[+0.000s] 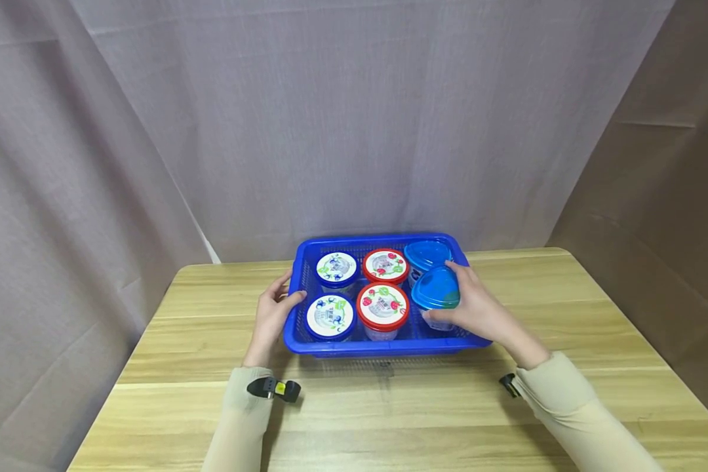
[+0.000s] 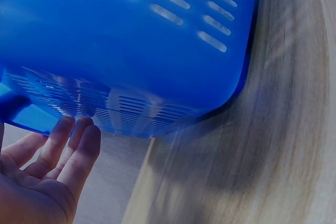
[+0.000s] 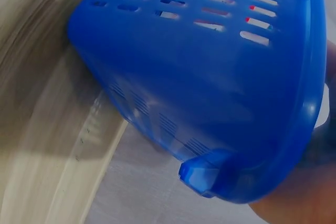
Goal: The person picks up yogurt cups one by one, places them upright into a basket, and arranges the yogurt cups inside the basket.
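Note:
A blue plastic basket (image 1: 383, 346) holds several lidded tubs. My left hand (image 1: 274, 314) grips its left rim, thumb over the edge and fingers along the outside; in the left wrist view those fingers (image 2: 79, 156) meet the slotted wall. At the basket's right end, my right hand (image 1: 478, 305) holds a clear tub with a blue rounded-triangle lid (image 1: 436, 287), thumb at the front and fingers behind. Another blue-lidded tub (image 1: 427, 254) stands just behind it. In the right wrist view the basket wall (image 3: 199, 77) hides most of that hand.
Two tubs with red-rimmed berry lids (image 1: 383, 306) fill the basket's middle, and two with dark-blue-rimmed blueberry lids (image 1: 330, 316) its left side. Beneath lies a wooden table (image 1: 448, 413). Grey cloth (image 1: 354, 118) hangs behind the table's back edge.

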The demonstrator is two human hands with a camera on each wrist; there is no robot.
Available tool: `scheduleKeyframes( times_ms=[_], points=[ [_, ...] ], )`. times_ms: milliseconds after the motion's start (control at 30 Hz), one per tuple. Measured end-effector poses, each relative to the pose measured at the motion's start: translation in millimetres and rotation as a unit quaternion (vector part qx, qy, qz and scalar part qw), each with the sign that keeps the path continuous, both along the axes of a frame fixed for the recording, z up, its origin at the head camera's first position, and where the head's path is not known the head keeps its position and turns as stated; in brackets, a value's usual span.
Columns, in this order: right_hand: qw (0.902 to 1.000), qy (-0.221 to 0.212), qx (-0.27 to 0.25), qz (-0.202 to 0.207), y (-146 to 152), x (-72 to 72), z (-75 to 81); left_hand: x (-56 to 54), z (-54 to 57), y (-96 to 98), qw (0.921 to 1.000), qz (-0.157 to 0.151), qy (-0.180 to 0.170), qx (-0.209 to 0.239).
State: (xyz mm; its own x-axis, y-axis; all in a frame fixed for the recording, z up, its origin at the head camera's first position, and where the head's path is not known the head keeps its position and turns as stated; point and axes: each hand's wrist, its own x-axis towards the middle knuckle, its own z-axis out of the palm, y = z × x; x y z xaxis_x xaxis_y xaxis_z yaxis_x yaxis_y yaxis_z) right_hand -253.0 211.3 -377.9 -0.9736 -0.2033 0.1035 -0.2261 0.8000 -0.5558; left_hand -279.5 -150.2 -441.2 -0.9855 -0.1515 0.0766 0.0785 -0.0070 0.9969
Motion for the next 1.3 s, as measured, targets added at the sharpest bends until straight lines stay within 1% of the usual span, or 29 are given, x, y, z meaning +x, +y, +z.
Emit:
scheduleKeyframes(
  times_ms=[100,267,400,633,800,1000,1300],
  points=[
    [0.9996,-0.021,0.010,-0.014,-2,-0.9,-1.2,-2.3,-2.0,-0.6,1.0000,0.002,-0.001,-0.009],
    [0.9991,-0.028,0.024,-0.021,-5,-1.6,-5.3,-16.7,-22.4,-4.0,1.0000,0.006,-0.003,-0.005],
    [0.9991,-0.023,0.029,-0.020,-8,-1.6,-8.4,-20.9,-29.3,-4.1,0.9999,0.011,0.004,-0.004],
    [0.9990,-0.019,0.035,-0.020,-9,-2.6,-9.9,-21.2,-29.8,-3.5,0.9996,0.019,0.018,-0.008],
    [0.9985,-0.030,0.041,-0.019,-9,-1.6,-9.0,-21.3,-29.5,-3.6,0.9997,0.016,0.016,-0.013],
    [0.9984,-0.031,0.044,-0.017,-8,-1.3,-9.1,-21.8,-30.6,-5.0,0.9997,0.011,0.016,-0.013],
    [0.9985,-0.036,0.036,-0.019,-10,0.9,-7.0,-21.4,-28.9,-4.9,0.9998,0.008,0.012,-0.011]
  ],
)
